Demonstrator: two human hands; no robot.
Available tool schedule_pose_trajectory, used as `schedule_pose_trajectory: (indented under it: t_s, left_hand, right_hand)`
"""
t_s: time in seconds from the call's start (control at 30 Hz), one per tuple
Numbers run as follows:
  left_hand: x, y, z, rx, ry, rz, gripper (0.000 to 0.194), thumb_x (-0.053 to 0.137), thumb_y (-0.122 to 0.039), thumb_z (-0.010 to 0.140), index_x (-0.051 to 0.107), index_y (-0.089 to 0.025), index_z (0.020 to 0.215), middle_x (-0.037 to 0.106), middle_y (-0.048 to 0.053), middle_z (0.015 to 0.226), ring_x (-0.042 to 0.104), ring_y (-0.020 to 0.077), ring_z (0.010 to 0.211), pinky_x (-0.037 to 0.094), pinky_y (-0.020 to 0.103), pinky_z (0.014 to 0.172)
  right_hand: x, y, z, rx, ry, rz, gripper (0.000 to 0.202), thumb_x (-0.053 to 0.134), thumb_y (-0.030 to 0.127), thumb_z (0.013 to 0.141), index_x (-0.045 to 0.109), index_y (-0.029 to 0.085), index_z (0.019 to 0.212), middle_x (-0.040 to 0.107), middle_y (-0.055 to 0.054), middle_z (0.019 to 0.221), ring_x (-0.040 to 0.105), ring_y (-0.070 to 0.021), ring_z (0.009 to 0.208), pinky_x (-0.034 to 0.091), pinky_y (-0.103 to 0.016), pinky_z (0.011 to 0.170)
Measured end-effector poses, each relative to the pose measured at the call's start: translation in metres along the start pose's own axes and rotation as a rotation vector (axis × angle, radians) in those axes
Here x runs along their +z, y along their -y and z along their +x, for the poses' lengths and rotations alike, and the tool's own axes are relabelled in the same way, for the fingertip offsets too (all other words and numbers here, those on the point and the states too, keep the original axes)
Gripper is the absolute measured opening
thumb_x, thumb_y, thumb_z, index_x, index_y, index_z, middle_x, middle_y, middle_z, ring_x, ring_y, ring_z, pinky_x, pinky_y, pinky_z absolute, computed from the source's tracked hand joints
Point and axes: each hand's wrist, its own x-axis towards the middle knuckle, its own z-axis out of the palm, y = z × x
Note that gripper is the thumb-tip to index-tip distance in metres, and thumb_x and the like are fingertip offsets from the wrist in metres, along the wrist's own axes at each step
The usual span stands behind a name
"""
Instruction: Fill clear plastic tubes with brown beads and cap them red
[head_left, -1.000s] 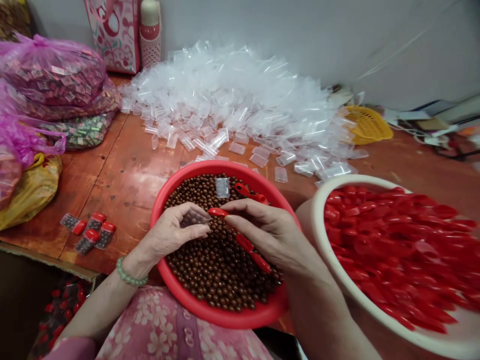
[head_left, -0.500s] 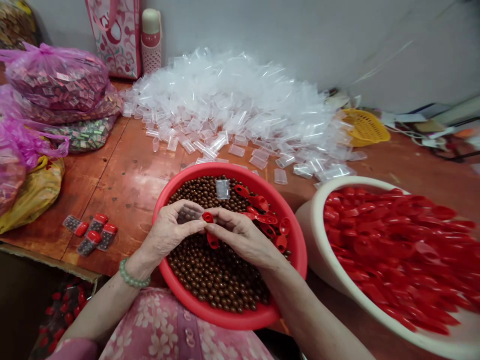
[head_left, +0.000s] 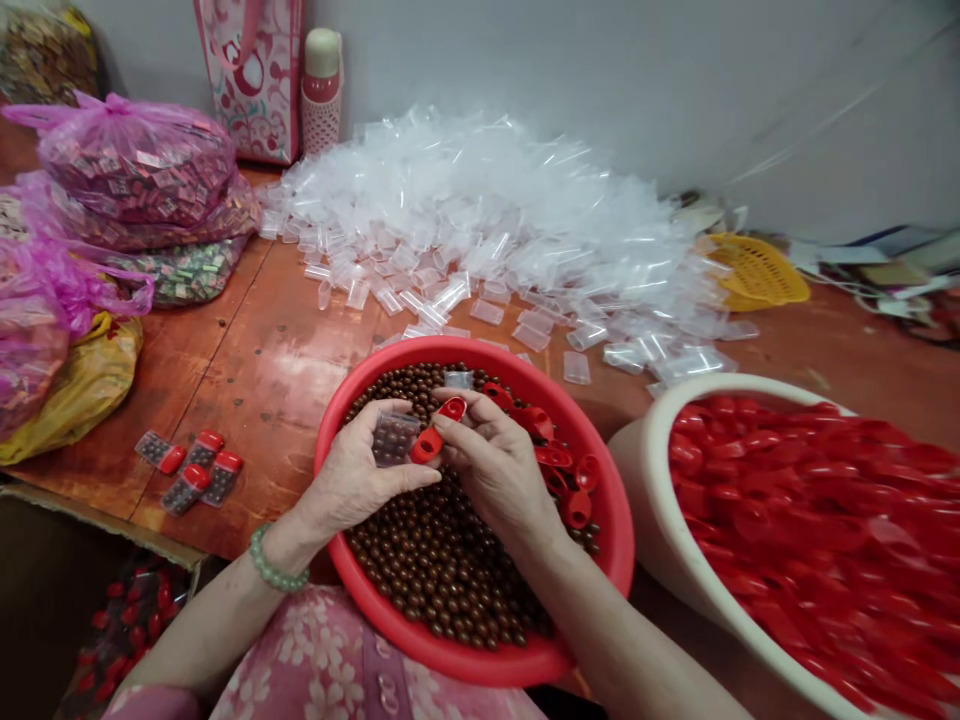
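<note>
Above a red basin (head_left: 480, 672) of small round brown balls (head_left: 442, 580), my left hand (head_left: 356, 470) holds a clear plastic case (head_left: 395, 439) filled with balls. My right hand (head_left: 499, 465) pinches a red flip-top cap (head_left: 428, 446), its lid flipped up. The cap sits at the case's right end; whether it is seated there I cannot tell. Several loose red caps (head_left: 577, 508) rest on the balls at the basin's right. A clear case (head_left: 459, 380) lies among the balls at the back, partly hidden by my right hand.
Several filled, capped cases (head_left: 186, 488) lie on the table at left. Behind the basin is a heap of clear cases (head_left: 480, 200). A white tub (head_left: 637, 450) of red caps stands right. Knotted pink bags (head_left: 139, 170), a bottle (head_left: 322, 95) and a yellow basket (head_left: 757, 275) are farther back.
The cap's lid now points up and right, where the cap hung downward before. My left hand has tilted the case flatter, showing its balls. The whole view has shifted slightly.
</note>
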Motion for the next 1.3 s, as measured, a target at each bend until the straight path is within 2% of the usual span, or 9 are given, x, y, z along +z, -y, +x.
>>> schedule_pose_trajectory:
  t_s: [0.1, 0.2, 0.3, 0.4, 0.53, 0.67, 0.77, 1.0, 1.3]
  left_hand:
    - [0.000, 0.000, 0.000, 0.012, -0.038, 0.046, 0.059, 0.081, -0.021, 0.061, 0.053, -0.018, 0.113, 0.066, 0.004, 0.102, 0.062, 0.0175, 0.095, 0.046, 0.035, 0.093]
    - [-0.002, 0.001, 0.001, 0.051, -0.044, 0.060, 0.056, 0.082, -0.026, 0.063, 0.056, -0.017, 0.112, 0.066, 0.005, 0.104, 0.062, 0.0187, 0.097, 0.045, 0.035, 0.095]
    - [-0.003, 0.003, 0.001, 0.080, -0.029, 0.017, 0.049, 0.078, -0.027, 0.068, 0.057, -0.016, 0.111, 0.066, 0.006, 0.107, 0.061, 0.0181, 0.099, 0.044, 0.034, 0.096]
    - [-0.004, 0.003, 0.000, 0.085, 0.029, -0.042, 0.045, 0.075, -0.025, 0.071, 0.056, -0.016, 0.111, 0.065, 0.006, 0.109, 0.061, 0.0173, 0.101, 0.044, 0.033, 0.097]
    - [-0.006, 0.003, -0.001, 0.036, 0.113, -0.090, 0.049, 0.075, -0.019, 0.070, 0.055, -0.018, 0.115, 0.064, 0.005, 0.111, 0.060, 0.0167, 0.102, 0.044, 0.031, 0.095]
    - [-0.007, 0.005, -0.002, -0.060, 0.201, -0.264, 0.056, 0.069, -0.009, 0.066, 0.054, -0.018, 0.119, 0.065, 0.002, 0.095, 0.064, 0.0132, 0.080, 0.048, 0.029, 0.079]
    - [-0.009, 0.005, 0.000, -0.086, 0.221, -0.427, 0.056, 0.064, -0.005, 0.061, 0.056, -0.017, 0.115, 0.067, 0.005, 0.095, 0.067, 0.0149, 0.079, 0.050, 0.028, 0.075]
    - [-0.016, 0.004, 0.002, -0.151, 0.326, -0.626, 0.047, 0.062, -0.017, 0.067, 0.062, -0.011, 0.113, 0.072, 0.012, 0.099, 0.070, 0.0223, 0.088, 0.053, 0.034, 0.081]
    - [-0.013, 0.004, 0.002, -0.141, 0.325, -0.533, 0.035, 0.067, -0.012, 0.070, 0.064, -0.012, 0.105, 0.072, 0.010, 0.098, 0.069, 0.0181, 0.086, 0.052, 0.029, 0.079]
  right_hand:
    - [-0.001, -0.002, -0.003, -0.137, -0.015, -0.252, 0.030, 0.064, 0.033, 0.083, 0.061, 0.021, 0.110, 0.064, 0.001, 0.079, 0.062, -0.0132, 0.063, 0.055, -0.027, 0.059]
    - [-0.007, -0.001, -0.006, -0.395, -0.001, -0.523, 0.032, 0.057, 0.027, 0.089, 0.061, 0.021, 0.120, 0.069, -0.005, 0.101, 0.066, -0.0183, 0.088, 0.056, -0.034, 0.081]
    - [-0.014, 0.004, -0.006, -0.630, 0.195, -0.662, 0.035, 0.051, 0.021, 0.093, 0.061, 0.023, 0.126, 0.068, -0.008, 0.110, 0.065, -0.0193, 0.101, 0.054, -0.035, 0.090]
    - [-0.019, 0.010, -0.006, -0.740, 0.363, -0.717, 0.037, 0.048, 0.018, 0.095, 0.060, 0.024, 0.130, 0.068, -0.008, 0.106, 0.066, -0.0175, 0.097, 0.057, -0.031, 0.084]
    - [-0.025, 0.012, -0.006, -0.690, 0.387, -0.732, 0.031, 0.054, 0.020, 0.092, 0.065, 0.023, 0.121, 0.070, -0.008, 0.101, 0.068, -0.0184, 0.091, 0.058, -0.031, 0.080]
    - [-0.028, 0.010, -0.007, -0.449, 0.160, -0.531, 0.024, 0.060, 0.029, 0.090, 0.063, 0.024, 0.114, 0.071, -0.005, 0.096, 0.069, -0.0170, 0.079, 0.059, -0.030, 0.071]
    - [-0.027, 0.015, -0.005, -0.312, 0.069, -0.335, 0.017, 0.063, 0.035, 0.088, 0.062, 0.024, 0.102, 0.069, 0.000, 0.081, 0.066, -0.0137, 0.064, 0.057, -0.027, 0.061]
    - [-0.007, 0.039, 0.011, -0.323, 0.170, -0.354, 0.015, 0.069, 0.035, 0.083, 0.065, 0.021, 0.089, 0.069, -0.001, 0.082, 0.065, -0.0139, 0.073, 0.055, -0.027, 0.069]
    - [0.003, 0.030, 0.019, -0.349, 0.240, -0.437, 0.013, 0.065, 0.031, 0.085, 0.067, 0.019, 0.090, 0.070, -0.001, 0.082, 0.064, -0.0141, 0.073, 0.053, -0.028, 0.069]
